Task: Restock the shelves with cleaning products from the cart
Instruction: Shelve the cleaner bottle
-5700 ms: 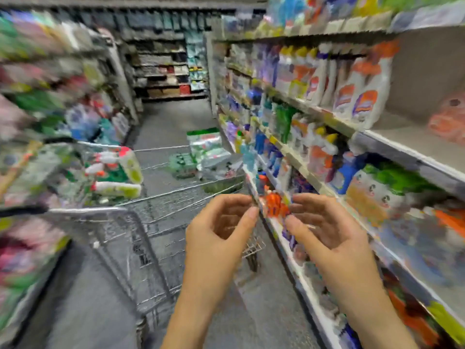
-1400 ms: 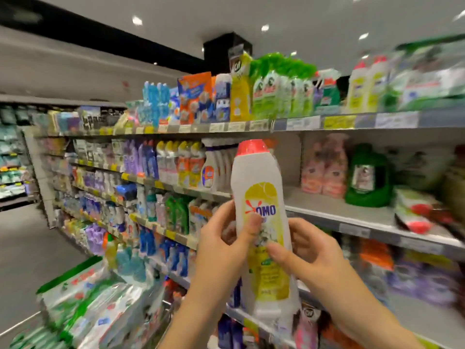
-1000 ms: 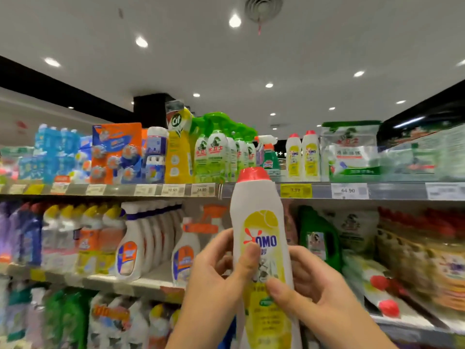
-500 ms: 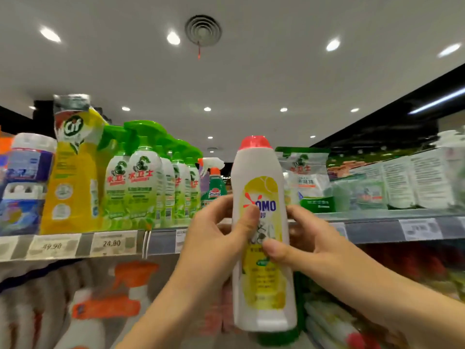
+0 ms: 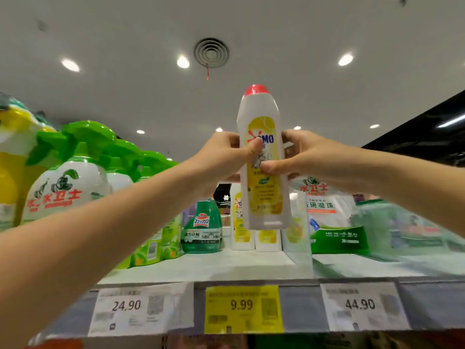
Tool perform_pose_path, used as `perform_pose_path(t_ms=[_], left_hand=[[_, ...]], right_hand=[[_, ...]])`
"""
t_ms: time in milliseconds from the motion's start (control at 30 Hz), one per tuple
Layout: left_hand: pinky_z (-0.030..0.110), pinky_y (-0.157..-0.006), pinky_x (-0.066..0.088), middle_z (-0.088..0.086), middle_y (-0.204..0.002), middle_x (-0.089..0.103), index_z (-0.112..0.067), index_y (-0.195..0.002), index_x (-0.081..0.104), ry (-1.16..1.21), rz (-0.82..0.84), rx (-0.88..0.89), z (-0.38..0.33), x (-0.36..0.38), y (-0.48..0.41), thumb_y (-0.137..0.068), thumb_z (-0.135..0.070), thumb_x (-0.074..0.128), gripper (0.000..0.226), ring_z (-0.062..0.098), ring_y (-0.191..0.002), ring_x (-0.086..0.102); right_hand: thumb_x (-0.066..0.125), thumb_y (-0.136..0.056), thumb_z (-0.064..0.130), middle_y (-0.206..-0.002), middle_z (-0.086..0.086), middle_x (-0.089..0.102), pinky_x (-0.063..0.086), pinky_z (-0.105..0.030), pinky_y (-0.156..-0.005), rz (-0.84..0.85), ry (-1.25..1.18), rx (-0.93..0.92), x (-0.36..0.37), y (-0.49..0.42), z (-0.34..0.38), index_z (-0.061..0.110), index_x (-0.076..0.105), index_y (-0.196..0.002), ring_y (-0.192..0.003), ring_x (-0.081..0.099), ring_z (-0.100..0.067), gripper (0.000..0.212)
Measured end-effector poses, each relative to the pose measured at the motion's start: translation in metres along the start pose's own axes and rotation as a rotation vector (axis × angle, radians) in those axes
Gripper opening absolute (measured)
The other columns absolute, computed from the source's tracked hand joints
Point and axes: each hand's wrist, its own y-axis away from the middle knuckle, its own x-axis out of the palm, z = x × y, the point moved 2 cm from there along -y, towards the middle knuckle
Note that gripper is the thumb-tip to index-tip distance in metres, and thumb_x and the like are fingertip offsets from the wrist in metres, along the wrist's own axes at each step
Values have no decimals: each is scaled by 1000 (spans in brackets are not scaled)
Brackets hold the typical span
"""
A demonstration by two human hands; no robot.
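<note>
White plastic cleaner bottle with a red cap and yellow label (image 5: 266, 197): held upright in the air, above the front part of the grey top shelf (image 5: 214, 265) and clear of its board. It is not yet set down.

Left hand (image 5: 224, 157): curled round the bottle's left side at label height, with the thumb pressed across the front of the label and the fingers passing behind.

Right hand (image 5: 304, 157): curled round the right side, thumb on the front a little lower, fingers behind. Both arms are stretched up and forward. The two-sided grip at mid-body is judged to keep the tall bottle level during a high reach.

Placement: the bottle hangs directly in front of a short row of matching white bottles with yellow labels (image 5: 268, 240) standing at the back of the shelf. The yellow 9.99 price tag (image 5: 241, 308) on the shelf edge sits below this row. The label faces outward, as do the labels behind it. This is judged to be the correct slot, with bare board in front of the row.

Adjacent stock: a dark green trigger-refill bottle (image 5: 201, 227) just to the left of the row; a clear plastic divider (image 5: 300, 250) to the right, with a white-and-green pouch (image 5: 327, 217) beyond it.

The cart is not in view.
</note>
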Motion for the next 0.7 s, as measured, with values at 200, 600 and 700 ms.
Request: perform_pose_path(t_ms=[200, 600, 700], left_hand=[[33, -70, 58, 6, -98, 70, -13, -101, 63, -66, 30, -199, 57, 15, -40, -92, -31, 58, 20, 20, -87, 68], [39, -72, 58, 5, -99, 64, -15, -106, 53, -206, 186, -464, 125, 21, -86, -90, -20, 62, 19, 23, -94, 63], [36, -58, 57, 9, -103, 62, -8, -120, 50, -258, 241, -532, 130, 19, -98, -91, -12, 60, 30, 22, -85, 62]], right_hand=[[71, -83, 25, -107, -1, 72, 50, -42, -95, 86, 41, 155, 5, -44, -62, 18, 62, -116, -103, 67, -21, 36], [71, -85, 25, -105, -7, 70, 54, -30, -77, 304, 424, 357, 24, -97, -108, 18, 63, -107, -83, 67, -17, 24], [70, -87, 15, -114, -17, 67, 56, -37, -89, 315, 380, 430, 30, -109, -115, 8, 59, -119, -90, 68, -25, 35]])
